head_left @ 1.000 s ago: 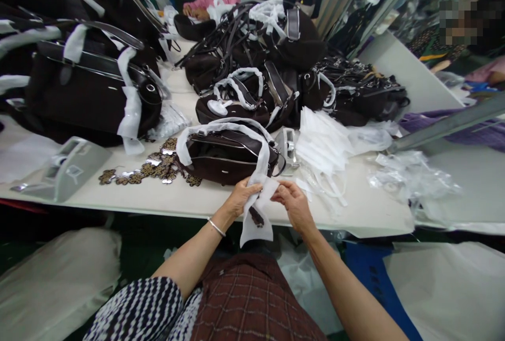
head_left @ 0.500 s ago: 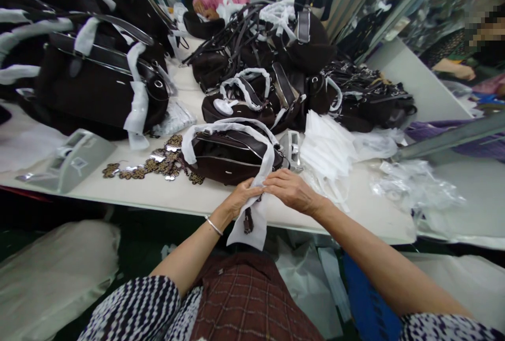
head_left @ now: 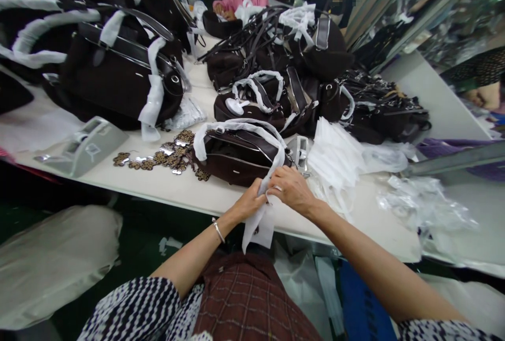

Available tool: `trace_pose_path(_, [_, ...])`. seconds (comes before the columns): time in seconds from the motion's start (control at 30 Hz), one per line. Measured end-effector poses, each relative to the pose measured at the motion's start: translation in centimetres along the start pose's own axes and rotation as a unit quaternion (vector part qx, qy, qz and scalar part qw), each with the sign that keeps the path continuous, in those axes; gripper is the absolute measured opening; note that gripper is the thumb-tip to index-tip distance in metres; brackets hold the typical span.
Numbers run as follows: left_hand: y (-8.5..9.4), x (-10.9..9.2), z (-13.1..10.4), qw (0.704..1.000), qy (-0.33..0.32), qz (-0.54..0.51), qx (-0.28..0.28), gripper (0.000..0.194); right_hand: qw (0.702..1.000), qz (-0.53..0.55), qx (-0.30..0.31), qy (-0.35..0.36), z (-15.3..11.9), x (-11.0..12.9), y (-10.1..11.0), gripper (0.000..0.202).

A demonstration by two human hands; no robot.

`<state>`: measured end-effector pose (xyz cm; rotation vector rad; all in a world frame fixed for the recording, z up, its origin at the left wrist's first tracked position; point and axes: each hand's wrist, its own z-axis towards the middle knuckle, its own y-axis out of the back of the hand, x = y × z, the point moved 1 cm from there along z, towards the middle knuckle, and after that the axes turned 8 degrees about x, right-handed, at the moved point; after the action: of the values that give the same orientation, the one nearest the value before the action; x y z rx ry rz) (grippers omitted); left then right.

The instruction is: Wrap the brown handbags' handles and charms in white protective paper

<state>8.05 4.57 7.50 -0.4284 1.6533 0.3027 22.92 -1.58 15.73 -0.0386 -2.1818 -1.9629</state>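
Observation:
A dark brown handbag point(head_left: 240, 170) stands at the table's front edge, its top unzipped and its handles wrapped in white paper. My left hand point(head_left: 250, 201) is closed on the white wrapping paper point(head_left: 258, 222) at the bag's lower right. Right beside it, my right hand point(head_left: 290, 188) has its fingers curled on the same paper. The paper's loose end hangs over the table edge, and a small dark piece shows partly behind it.
Patterned flower-shaped tags point(head_left: 173, 157) and a grey tape dispenser point(head_left: 84, 149) lie left. White paper sheets point(head_left: 333, 151) and clear plastic point(head_left: 430, 204) lie right. Larger wrapped bags point(head_left: 122, 78) and piled bags point(head_left: 272, 51) stand behind. Two people sit across the table.
The view has shifted, so the table contents appear further right. My hands stay at the paper by the handle; its hanging end has changed shape and now covers more of the dark piece.

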Motion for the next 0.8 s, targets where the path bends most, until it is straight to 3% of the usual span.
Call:
trace_pose_path(0.2, [0.0,-0.5,-0.4,0.999,-0.011,-0.018,0.029,0.042,0.998,0.032,-0.009,-0.055,0.4,-0.1,-1.2,0.010])
trace_pose_path(0.3, [-0.5,-0.3,-0.5,1.000,0.014,0.025,-0.008,0.049,0.996,0.045,-0.008,-0.079,0.6,-0.2,-1.1,0.015])
trace_pose_path(0.43, [-1.4,0.3,-0.8,0.990,0.029,0.117,-0.078,0.024,0.992,0.061,0.056,-0.093,1.1,-0.7,-0.5,0.017])
trace_pose_path(0.57, [-1.2,0.2,-0.9,0.989,0.029,0.116,-0.086,0.009,0.983,0.110,0.101,-0.105,1.9,-1.3,-0.1,0.016])
trace_pose_path(0.7, [-0.4,-0.6,-0.3,0.995,0.029,0.060,-0.075,0.008,0.965,0.229,0.046,-0.117,1.7,-1.5,0.6,0.008])
trace_pose_path(0.8, [-0.3,-1.1,0.0,0.997,0.051,-0.018,-0.059,0.015,0.916,0.360,-0.071,-0.164,0.1,-2.4,1.2,0.014])
